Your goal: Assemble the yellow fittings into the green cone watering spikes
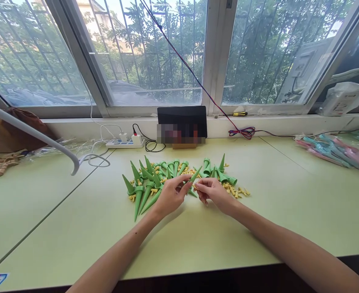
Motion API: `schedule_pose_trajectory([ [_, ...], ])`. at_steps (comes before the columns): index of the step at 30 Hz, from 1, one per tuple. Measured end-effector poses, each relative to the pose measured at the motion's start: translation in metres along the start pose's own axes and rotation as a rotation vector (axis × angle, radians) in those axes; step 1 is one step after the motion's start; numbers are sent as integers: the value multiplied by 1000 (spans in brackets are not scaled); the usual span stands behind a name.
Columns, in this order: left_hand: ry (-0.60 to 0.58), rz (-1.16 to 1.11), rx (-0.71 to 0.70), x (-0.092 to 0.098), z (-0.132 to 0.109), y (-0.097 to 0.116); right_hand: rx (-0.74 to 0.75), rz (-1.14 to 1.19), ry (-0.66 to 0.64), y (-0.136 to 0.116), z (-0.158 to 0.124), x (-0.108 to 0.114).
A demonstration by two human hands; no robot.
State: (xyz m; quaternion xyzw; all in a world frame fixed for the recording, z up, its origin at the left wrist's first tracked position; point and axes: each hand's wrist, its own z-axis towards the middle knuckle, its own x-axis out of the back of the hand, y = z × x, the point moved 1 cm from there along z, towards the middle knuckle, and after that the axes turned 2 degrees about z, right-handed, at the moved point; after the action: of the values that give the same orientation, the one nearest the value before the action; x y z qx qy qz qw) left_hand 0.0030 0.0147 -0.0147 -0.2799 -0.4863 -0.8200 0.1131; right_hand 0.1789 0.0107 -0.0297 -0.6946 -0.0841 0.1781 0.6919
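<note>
Between the fingers of my left hand (174, 193) is a green cone (195, 174), its tip pointing up and to the right. Close beside it, my right hand (213, 193) pinches a small yellow piece (195, 186), mostly covered by the fingers. A pile of green cones (139, 199) lies behind and to the left of my left hand, with yellow pieces among them. More green cones (220, 176) and loose yellow pieces (237, 191) lie behind and to the right of my right hand.
A dark tablet (182, 116) stands against the window ledge, beside a white power strip (125, 143) with cables. A white curved arm (33, 132) reaches in from the left. Plastic-wrapped items (335, 150) lie at the right; a yellow cutter (239, 114) rests on the ledge.
</note>
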Motion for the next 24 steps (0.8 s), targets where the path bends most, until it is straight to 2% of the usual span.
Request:
schedule_pose_trajectory([
  [5,36,15,-19,-1,0,-1,-96,157,-47,0,1,2],
  [13,78,28,-20,-3,1,-4,-183,114,-126,7,1,2],
  [20,60,43,-31,-2,1,-4,-123,64,-125,9,2,2],
  [24,56,39,-23,-1,1,-2,-48,-91,-92,9,0,3],
])
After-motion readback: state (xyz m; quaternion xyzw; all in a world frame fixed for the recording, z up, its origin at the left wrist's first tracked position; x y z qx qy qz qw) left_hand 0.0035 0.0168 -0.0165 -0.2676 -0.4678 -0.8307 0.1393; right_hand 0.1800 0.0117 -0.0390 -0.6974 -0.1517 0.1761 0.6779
